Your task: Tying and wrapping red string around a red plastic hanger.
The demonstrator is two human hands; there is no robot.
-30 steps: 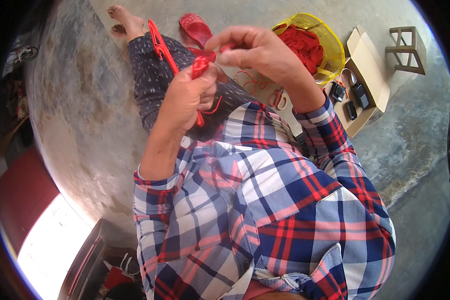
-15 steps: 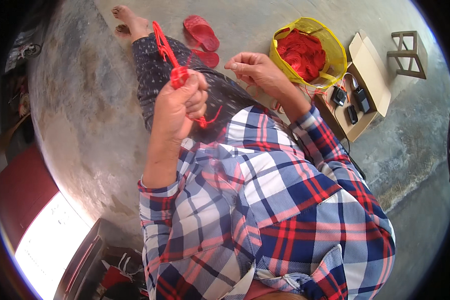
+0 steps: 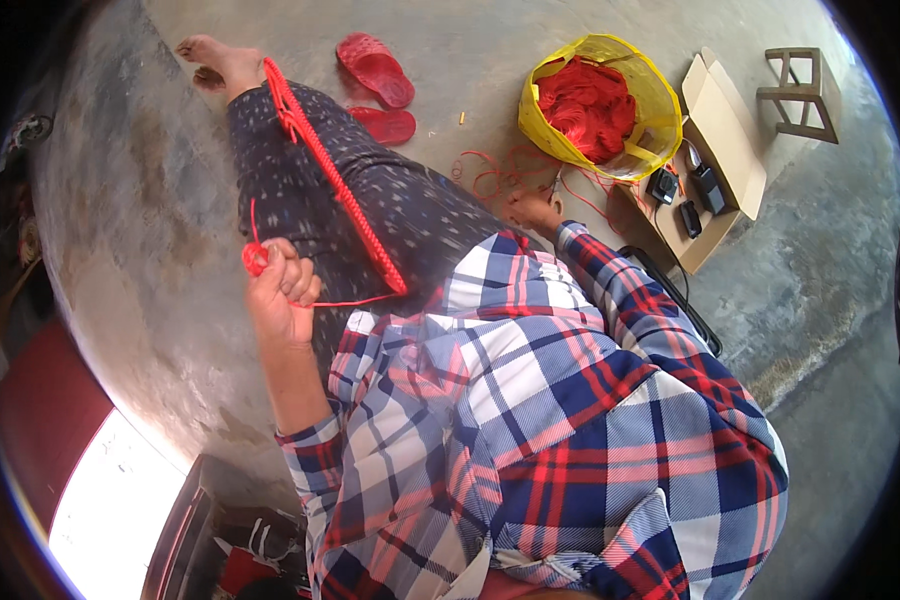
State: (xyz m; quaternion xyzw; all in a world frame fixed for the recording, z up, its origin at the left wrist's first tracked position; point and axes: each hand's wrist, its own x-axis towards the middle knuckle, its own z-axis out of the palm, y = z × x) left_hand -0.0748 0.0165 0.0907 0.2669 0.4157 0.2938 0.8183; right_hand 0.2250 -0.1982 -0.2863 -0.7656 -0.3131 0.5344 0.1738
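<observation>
A red braided cord (image 3: 335,185) lies across my dark patterned trouser leg, with a loop at its far end. From its near end a thin red strand runs to my left hand (image 3: 285,285). That hand is closed around the strand, and a small red cord bundle (image 3: 256,259) pokes out above the fingers. My right hand (image 3: 536,212) is down beside my thigh with its fingers curled, next to a small metallic object (image 3: 557,184) too small to name. Whatever the fingers hold is hidden. Loose red cord (image 3: 490,178) coils on the floor near it.
Beyond the right hand stands a yellow bag (image 3: 670,100) filled with red cord (image 3: 590,110). An open cardboard box (image 3: 735,130) holds black devices. Farther right is a small stool (image 3: 805,95). Red slippers (image 3: 375,72) lie beyond my leg.
The braided cord has gone from my left hand onto my leg. The left hand moved nearer and left, keeping the strand. My right hand dropped from the air to beside my thigh.
</observation>
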